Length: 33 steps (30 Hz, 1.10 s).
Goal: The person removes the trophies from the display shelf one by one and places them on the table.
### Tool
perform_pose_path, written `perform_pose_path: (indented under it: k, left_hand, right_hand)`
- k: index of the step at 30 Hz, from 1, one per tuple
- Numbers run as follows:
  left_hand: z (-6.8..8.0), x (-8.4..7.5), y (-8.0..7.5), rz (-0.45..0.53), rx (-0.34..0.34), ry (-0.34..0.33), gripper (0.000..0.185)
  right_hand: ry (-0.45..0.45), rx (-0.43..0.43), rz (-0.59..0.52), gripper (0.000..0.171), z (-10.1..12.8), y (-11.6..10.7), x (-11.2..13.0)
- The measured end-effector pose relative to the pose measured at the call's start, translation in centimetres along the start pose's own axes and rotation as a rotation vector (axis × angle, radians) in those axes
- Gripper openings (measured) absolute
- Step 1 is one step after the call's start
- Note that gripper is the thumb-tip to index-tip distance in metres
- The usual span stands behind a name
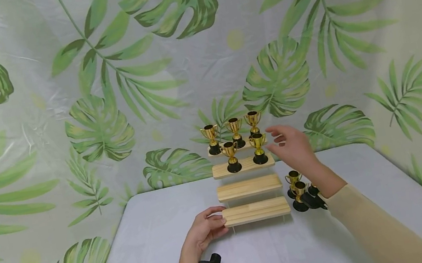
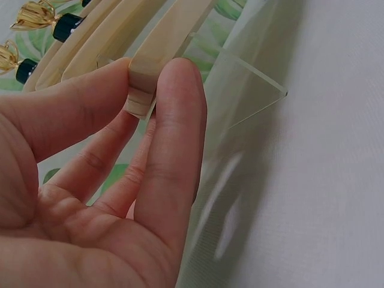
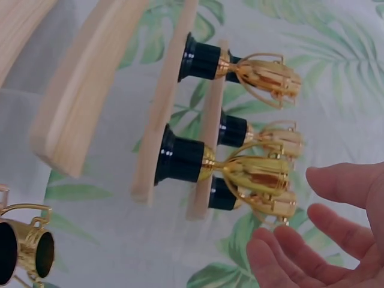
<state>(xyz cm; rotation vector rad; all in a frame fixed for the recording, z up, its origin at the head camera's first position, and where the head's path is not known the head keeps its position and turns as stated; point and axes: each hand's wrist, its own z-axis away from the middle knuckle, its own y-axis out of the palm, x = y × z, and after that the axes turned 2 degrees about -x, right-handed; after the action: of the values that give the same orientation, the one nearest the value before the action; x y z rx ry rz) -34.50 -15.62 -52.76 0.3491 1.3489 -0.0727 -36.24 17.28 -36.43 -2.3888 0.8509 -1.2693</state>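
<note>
My left hand (image 1: pixel 204 231) pinches the left end of the lowest wooden shelf (image 1: pixel 255 211); in the left wrist view its thumb and fingertips lie on the two faces of the board (image 2: pixel 157 57). My right hand (image 1: pixel 295 147) is beside the right end of the upper shelves, fingers parted and holding nothing. Nearest to it is a small gold trophy cup (image 1: pixel 257 141) on a black base, upright on the second shelf from the top. In the right wrist view, that trophy (image 3: pixel 258 173) stands apart from the fingertips. Another trophy (image 1: pixel 230 150) is to its left.
Three trophies line the top shelf (image 1: pixel 246 144). Below the occupied shelves is a bare board (image 1: pixel 249 186). More trophies (image 1: pixel 299 189) stand on the white-covered table (image 1: pixel 158 215) right of the stand, partly behind my right wrist. A leaf-print cloth (image 1: pixel 199 59) hangs behind.
</note>
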Motion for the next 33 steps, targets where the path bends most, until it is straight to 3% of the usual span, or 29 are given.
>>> perform_pose_path:
  k: [23,33]
  left_hand:
    - [0.0,0.2,-0.1,0.001,0.007,0.005,0.046]
    - [-0.1,0.1,-0.1,0.006,0.006,0.003,0.046]
  right_hand:
    - [0.011,0.077,0.037,0.047,-1.9,2.2,-0.2]
    - [-0.001,0.065,0.057,0.045,-2.0,3.0,-0.1]
